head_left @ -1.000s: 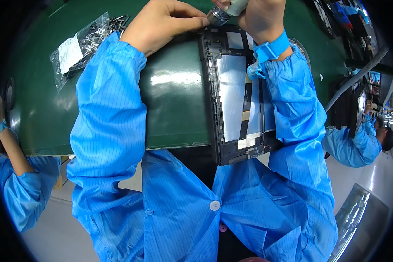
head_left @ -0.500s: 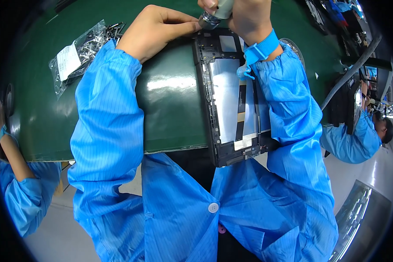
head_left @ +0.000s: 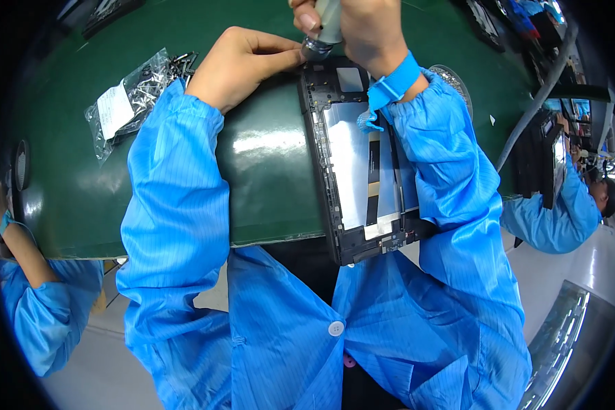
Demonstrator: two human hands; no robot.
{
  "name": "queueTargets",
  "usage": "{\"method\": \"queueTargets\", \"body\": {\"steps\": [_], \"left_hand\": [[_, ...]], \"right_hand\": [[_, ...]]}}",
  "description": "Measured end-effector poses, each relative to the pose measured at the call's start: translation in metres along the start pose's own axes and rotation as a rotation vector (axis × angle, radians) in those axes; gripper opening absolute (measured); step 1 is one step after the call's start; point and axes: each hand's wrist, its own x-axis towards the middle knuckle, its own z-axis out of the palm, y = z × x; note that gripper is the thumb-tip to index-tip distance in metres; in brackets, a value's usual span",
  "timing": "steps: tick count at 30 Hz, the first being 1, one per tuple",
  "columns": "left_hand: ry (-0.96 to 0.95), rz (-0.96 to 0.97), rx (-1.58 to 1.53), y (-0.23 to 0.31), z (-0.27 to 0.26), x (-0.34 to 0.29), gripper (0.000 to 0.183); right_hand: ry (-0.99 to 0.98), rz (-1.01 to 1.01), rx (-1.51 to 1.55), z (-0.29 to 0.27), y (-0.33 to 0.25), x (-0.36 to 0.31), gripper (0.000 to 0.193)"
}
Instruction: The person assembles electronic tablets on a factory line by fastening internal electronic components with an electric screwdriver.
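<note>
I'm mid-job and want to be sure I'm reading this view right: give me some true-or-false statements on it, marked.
1. The right hand grips the tool. True.
2. The blue strap is on the left wrist. False: the strap is on the right wrist.
3. The bag lies left of the device. True.
4. The bag's label is black. False: the label is white.
5. The left hand is at the tool's metal tip. True.

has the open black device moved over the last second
No, not visibly: the open black device overhangs the front edge of the green table about as before; the view shifted.
</note>
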Motion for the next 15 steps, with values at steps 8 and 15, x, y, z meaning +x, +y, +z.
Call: {"method": "queueTargets", "body": {"steps": [8, 15], "left_hand": [[-0.011, -0.051, 0.074, 0.006, -0.003, -0.002, 0.027], [0.48, 0.153, 0.171, 0.033, -0.002, -0.035, 0.021]], "right_hand": [[-0.034, 0.105, -0.083, 0.009, -0.012, 0.002, 0.025], [-0.082, -0.001, -0.181, 0.012, 0.0, 0.002, 0.022]]}}
